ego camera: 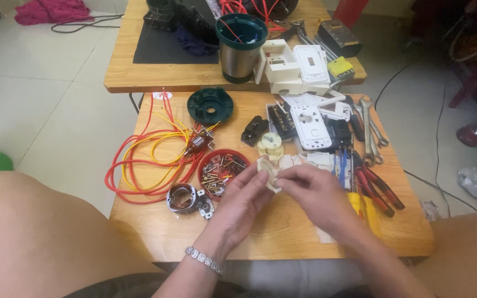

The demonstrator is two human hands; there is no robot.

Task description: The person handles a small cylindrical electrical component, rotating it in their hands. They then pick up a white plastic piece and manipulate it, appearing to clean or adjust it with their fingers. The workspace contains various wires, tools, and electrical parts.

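Both my hands meet over the middle of a small wooden table (pixel 282 237). My left hand (pixel 242 201), with a silver bracelet on its wrist, and my right hand (pixel 313 193) pinch a small cream plastic part (pixel 267 172) between their fingertips. Just beyond the part lie a cream gear-like knob (pixel 270 143) and more pale plastic pieces (pixel 305 161). A red dish of screws (pixel 222 171) sits right beside my left hand.
Red and yellow wires (pixel 144 160) with a small motor rotor (pixel 199 144) lie left; a metal motor housing (pixel 183 198) near them. A green disc (pixel 210 105), black switch block (pixel 254 131), white plates (pixel 311 128), wrenches (pixel 372 132) and red-handled pliers (pixel 376 190) crowd the right. A steel cup (pixel 239 47) stands on a second table (pixel 139 77).
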